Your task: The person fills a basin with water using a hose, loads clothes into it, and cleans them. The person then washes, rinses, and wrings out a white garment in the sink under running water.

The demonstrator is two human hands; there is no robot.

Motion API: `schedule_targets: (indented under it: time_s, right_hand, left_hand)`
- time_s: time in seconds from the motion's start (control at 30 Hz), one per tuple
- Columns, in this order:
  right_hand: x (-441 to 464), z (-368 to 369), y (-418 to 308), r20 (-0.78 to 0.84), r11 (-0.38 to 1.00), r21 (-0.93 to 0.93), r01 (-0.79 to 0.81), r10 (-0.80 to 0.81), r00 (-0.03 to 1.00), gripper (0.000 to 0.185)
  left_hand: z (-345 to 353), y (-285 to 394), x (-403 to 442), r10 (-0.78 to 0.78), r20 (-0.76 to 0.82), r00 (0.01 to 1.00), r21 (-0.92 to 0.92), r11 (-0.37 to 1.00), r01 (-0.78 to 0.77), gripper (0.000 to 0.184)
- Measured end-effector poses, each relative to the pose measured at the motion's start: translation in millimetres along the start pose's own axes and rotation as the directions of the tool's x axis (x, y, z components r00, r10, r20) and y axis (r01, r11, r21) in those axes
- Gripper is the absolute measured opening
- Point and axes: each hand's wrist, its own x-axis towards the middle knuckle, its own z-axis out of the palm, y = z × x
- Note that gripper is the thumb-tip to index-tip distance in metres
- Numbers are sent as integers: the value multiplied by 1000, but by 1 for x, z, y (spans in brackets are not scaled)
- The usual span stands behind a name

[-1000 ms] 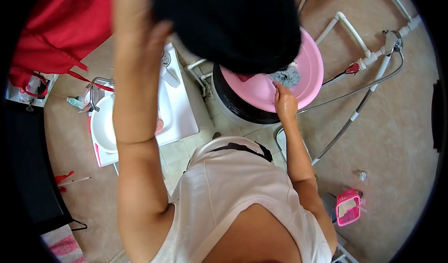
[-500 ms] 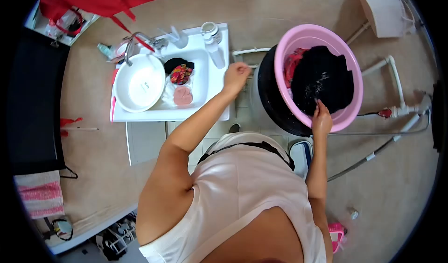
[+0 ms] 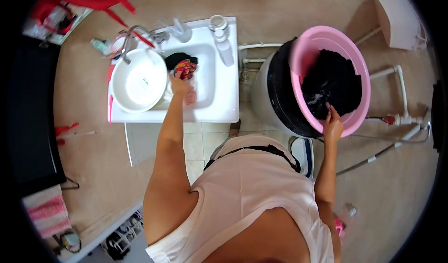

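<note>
In the sink (image 3: 205,105), my left hand (image 3: 178,84) is at the lower left edge of a bunched red-and-yellow patterned cloth (image 3: 186,68), fingers slightly apart. A black cloth (image 3: 177,58) lies behind it, and a pinkish round piece (image 3: 190,96) sits beside my wrist. On the right, my right hand (image 3: 332,126) reaches over the near rim of a pink basin (image 3: 365,102). Its fingers pinch the edge of a wet-looking black garment (image 3: 337,78) heaped inside. A reddish item (image 3: 305,57) at the basin's left side is smeared by blur.
A white round basin (image 3: 140,83) sits at the sink's left under the faucet (image 3: 133,39). Bottles (image 3: 224,48) and a cup (image 3: 181,31) stand along the back rim. The pink basin rests on a large black-topped drum (image 3: 275,90). Pipes and a hose (image 3: 373,158) run at the right.
My left hand has moved left from the sink's right edge to the patterned cloth. My right hand stays at the pink basin with the black garment. The view has shifted slightly.
</note>
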Motion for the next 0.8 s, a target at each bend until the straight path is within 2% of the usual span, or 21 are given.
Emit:
schedule_targets:
  time_s: [0.03, 0.07, 0.1, 0.13, 0.17, 0.2, 0.23, 0.27, 0.33, 0.43, 0.53, 0.57, 0.67, 0.8]
  right_hand:
    - [0, 4, 2, -4, 1000, 2, -4, 4, 1000, 25]
    - [1, 3, 4, -11, 1000, -2, -12, 12, 1000, 25]
    - [1, -1, 1, -10, 999, -6, -33, 33, 999, 25]
    - [1, -5, -6, -9, 999, -10, -53, 53, 999, 24]
    - [1, -6, -8, -10, 997, -20, -76, 76, 997, 24]
    - [1, -6, -9, -12, 995, -26, -96, 96, 995, 24]
    - [0, -4, -7, -35, 995, -26, -91, 91, 995, 23]
    - [0, -6, -10, -53, 997, -15, -79, 78, 996, 23]
    - [0, -6, -10, -72, 996, -21, -86, 84, 994, 23]
    - [-2, -3, -7, -97, 995, -7, -96, 95, 991, 23]
    - [-2, -3, -5, -102, 995, -10, -97, 96, 990, 22]
    - [-2, -4, -6, -112, 996, -6, -84, 82, 990, 22]
    - [-2, -3, -4, -122, 997, -29, -70, 66, 990, 22]
    - [-2, -4, -7, -107, 994, -36, -99, 95, 990, 23]
  left_hand:
    - [37, -45, 38, 176, 25, 984, -91, 981, -173, 32]
    - [49, -62, 60, 374, 4, 927, 55, 926, -374, 23]
    - [20, -30, 45, 348, 29, 937, -16, 938, -347, 25]
    - [31, -37, 53, 314, -54, 948, -64, 946, -317, 29]
    - [11, -13, 41, 161, 19, 987, -106, 982, -158, 37]
    - [11, -17, 45, 165, 32, 986, -49, 985, -164, 45]
    - [15, -18, 46, 136, -10, 991, -16, 991, -136, 56]
    - [14, -16, 42, 176, -55, 983, 27, 984, -175, 64]
    - [2, 5, 27, 176, -4, 984, 95, 980, -174, 69]
    - [-1, 21, 17, 172, 210, 962, 206, 954, -216, 72]
    - [7, 24, 8, 254, 273, 928, 210, 925, -315, 75]
    - [8, 24, 4, 247, 258, 934, 215, 928, -305, 71]
    - [-9, 31, -6, 279, 219, 935, 72, 951, -301, 63]
    - [-58, 43, -27, 177, 145, 973, -83, 983, -166, 57]
